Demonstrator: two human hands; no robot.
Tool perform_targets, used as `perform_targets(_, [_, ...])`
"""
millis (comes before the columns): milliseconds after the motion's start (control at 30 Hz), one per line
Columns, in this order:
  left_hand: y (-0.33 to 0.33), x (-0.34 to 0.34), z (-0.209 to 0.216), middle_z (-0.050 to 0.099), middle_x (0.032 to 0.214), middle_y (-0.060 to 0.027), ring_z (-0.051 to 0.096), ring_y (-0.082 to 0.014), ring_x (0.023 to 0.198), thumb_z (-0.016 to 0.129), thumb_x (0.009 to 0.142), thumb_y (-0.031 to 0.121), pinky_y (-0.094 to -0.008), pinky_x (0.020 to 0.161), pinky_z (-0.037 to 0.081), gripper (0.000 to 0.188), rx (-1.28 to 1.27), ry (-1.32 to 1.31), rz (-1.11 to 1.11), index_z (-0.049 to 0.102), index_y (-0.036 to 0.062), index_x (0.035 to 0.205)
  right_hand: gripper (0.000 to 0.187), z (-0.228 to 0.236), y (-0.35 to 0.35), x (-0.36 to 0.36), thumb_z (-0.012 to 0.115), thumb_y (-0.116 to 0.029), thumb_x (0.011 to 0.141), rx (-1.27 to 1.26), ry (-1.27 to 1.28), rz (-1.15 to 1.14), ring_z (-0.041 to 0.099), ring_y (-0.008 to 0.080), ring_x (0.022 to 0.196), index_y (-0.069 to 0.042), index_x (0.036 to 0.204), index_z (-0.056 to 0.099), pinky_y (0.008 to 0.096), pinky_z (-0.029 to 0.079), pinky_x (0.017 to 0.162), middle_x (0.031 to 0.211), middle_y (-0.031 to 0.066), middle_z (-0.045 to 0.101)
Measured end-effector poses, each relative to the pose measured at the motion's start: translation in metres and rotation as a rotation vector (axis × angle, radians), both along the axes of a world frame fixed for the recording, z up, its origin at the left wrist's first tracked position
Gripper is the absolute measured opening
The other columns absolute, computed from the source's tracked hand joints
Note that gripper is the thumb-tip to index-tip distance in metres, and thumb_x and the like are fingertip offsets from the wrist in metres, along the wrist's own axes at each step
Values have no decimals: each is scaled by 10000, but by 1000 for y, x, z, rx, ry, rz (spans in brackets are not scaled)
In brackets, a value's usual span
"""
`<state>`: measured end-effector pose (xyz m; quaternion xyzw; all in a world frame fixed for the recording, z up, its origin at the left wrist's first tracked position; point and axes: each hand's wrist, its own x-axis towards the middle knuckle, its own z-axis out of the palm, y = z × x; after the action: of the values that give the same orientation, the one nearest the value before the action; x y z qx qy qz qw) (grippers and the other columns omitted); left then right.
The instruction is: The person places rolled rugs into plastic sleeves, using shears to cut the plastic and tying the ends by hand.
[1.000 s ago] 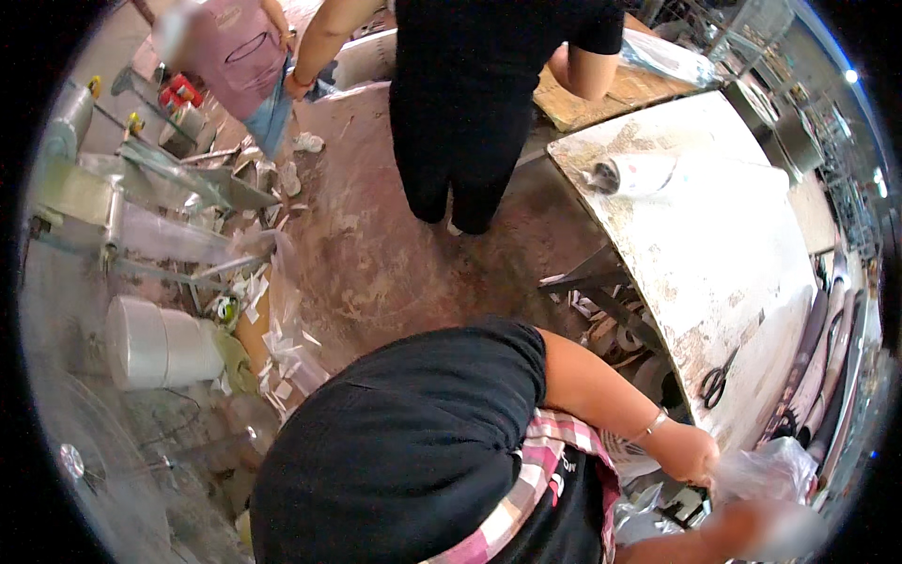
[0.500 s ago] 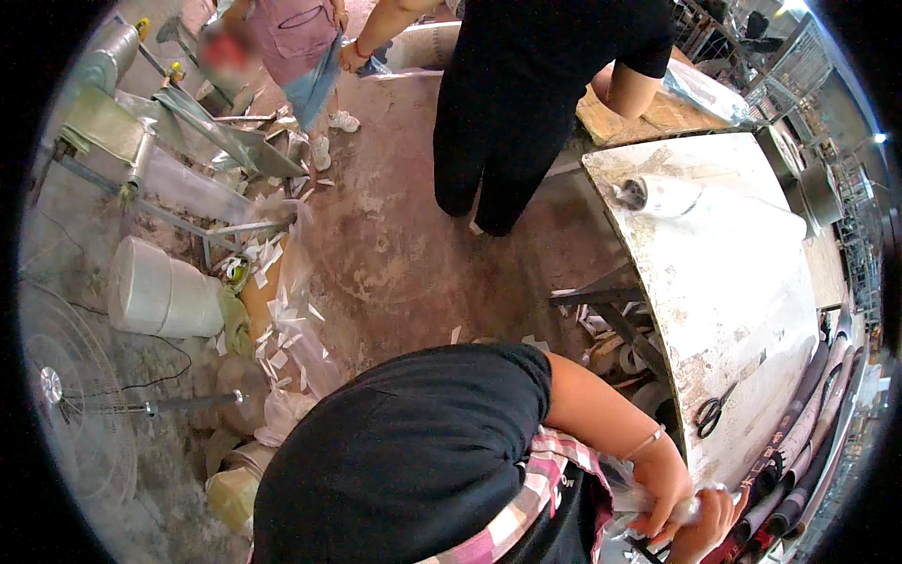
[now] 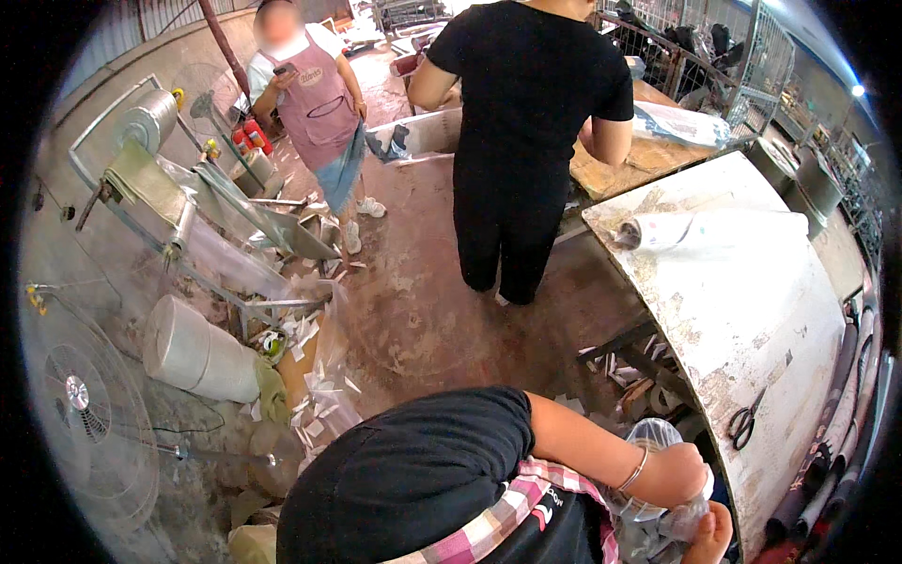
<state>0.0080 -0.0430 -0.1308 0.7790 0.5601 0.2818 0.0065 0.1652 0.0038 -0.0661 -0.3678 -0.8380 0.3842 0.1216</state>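
Observation:
At the lower right my left hand (image 3: 675,475), with a bracelet on the wrist, is closed on crumpled clear plastic. The clear plastic (image 3: 684,519) runs down between my hands. My right hand (image 3: 711,538) pinches its other side, close to the lower edge of the view. Beneath my left forearm a rounded, ribbed clear piece (image 3: 655,433) bulges out; I cannot tell whether it is part of the same plastic. Black-handled scissors (image 3: 742,428) lie on the worn white table (image 3: 752,348) beside my hands, touched by neither.
A white film roll (image 3: 714,228) lies on the table. Dark rolls (image 3: 827,432) lean along its right side. A person in black (image 3: 526,141) stands ahead; another in a pink apron (image 3: 318,108) holds a phone. At left are a fan (image 3: 80,395), a white drum (image 3: 193,348) and scattered scraps (image 3: 315,414).
The view has tilted upward, showing more of both people. My left hand has turned into a fist over the plastic, and the rounded clear piece now shows beneath the forearm.

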Motion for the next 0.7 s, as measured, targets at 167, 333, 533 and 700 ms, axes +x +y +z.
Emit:
perform_targets(167, [11, 7, -1, 567, 533, -61, 538, -156, 474, 614, 578, 179, -275, 440, 402, 144, -770, -864, -381, 576, 42, 552, 473, -21, 10, 4, 444, -313, 748, -396, 493, -184, 499, 247, 865, 50, 1050, 458, 329, 393, 750, 990, 157, 515])
perform_targets(333, [10, 11, -5, 575, 543, -90, 559, -151, 477, 614, 577, 76, -244, 460, 428, 90, -1002, -1105, -746, 587, -5, 605, 645, -48, 8, 22, 639, -178, 641, -525, 415, 43, 469, 200, 931, 5, 1173, 324, 301, 374, 795, 1052, 109, 466])
perform_targets(533, [4, 15, -21, 579, 578, -88, 554, -180, 537, 668, 536, 184, -291, 522, 419, 212, -670, -728, -511, 586, 18, 640, 405, -68, 6, 29, 568, -241, 688, -137, 405, 73, 509, 210, 843, 27, 981, 486, 310, 409, 749, 957, 136, 526])
perform_targets(700, [0, 19, -35, 532, 558, -143, 521, -270, 524, 623, 536, 204, -346, 500, 398, 210, -312, -599, -536, 530, 22, 580, 281, -95, 2, 34, 454, -195, 767, -283, 640, -94, 541, 212, 778, 21, 939, 513, 318, 432, 689, 851, 145, 567])
